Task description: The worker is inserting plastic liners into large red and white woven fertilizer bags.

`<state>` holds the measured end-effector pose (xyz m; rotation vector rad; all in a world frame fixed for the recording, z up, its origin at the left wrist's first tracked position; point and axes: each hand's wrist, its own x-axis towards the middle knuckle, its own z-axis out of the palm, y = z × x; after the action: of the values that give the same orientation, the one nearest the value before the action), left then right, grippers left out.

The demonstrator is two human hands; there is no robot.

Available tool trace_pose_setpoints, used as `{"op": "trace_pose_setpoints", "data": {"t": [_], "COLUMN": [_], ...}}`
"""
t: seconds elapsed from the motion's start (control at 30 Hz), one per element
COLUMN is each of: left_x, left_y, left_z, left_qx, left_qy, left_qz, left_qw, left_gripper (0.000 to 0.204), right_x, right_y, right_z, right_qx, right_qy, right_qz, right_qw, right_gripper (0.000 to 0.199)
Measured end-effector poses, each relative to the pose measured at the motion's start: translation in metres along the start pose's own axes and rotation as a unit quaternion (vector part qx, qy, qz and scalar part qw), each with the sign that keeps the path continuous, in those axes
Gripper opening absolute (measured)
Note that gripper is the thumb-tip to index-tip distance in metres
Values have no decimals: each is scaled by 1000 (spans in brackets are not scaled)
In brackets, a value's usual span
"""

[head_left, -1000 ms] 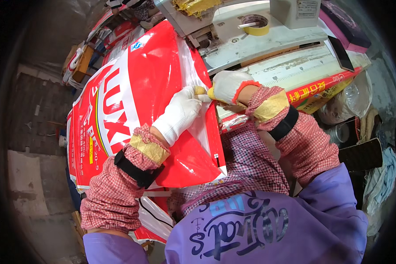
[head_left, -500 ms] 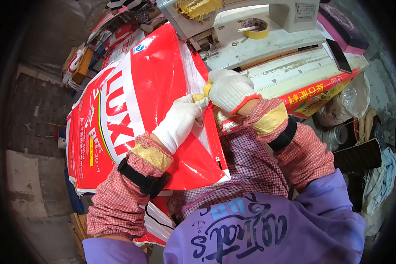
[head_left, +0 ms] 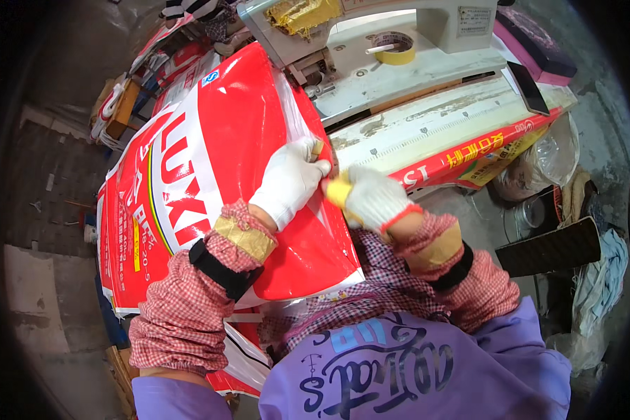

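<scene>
A large red and white woven plastic sack point(head_left: 238, 119) lies in front of me, its open edge running down on the right. My left hand point(head_left: 292, 178), in a white glove with yellow tape on a finger, is closed on that edge. Just right of the edge is my right hand point(head_left: 371, 199), gloved in white with yellow tape at the fingertips. Its fingers are curled and a little blurred; what they hold, if anything, cannot be made out. Beyond the sack stands a sewing machine point(head_left: 462, 35), its needle area close to the sack's upper corner.
On the machine bed lies a roll of yellow tape point(head_left: 397, 52) with a white stick across it. A dark phone point(head_left: 528, 87) and a pink and black box point(head_left: 532, 45) are at the far right. Below them hang a clear plastic bag point(head_left: 549, 150) and a pale blue cloth point(head_left: 602, 273).
My right hand has moved down toward me, along the sack's edge and away from the machine. My left hand has shifted slightly up and stays on the sack.
</scene>
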<state>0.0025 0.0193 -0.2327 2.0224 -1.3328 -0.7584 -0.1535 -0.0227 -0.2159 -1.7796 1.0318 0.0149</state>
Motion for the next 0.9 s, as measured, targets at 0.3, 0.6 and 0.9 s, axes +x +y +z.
{"op": "trace_pose_setpoints", "data": {"t": [0.3,0.6,0.9], "left_x": [0,-3,7], "left_y": [36,19,-3], "left_z": [-13,-24,-21], "left_qx": [-75,-331,-409], "left_qy": [22,-8,-104], "left_qz": [-90,-146,-140], "left_qw": [993,932,896], "left_gripper": [9,9,13], "right_x": [-18,-12,-12], "right_y": [41,49,37], "right_z": [38,42,29], "right_qx": [52,-13,-56], "right_qy": [73,88,76], "right_qz": [-176,-232,-191], "right_qw": [980,969,977], "right_gripper": [14,19,20]}}
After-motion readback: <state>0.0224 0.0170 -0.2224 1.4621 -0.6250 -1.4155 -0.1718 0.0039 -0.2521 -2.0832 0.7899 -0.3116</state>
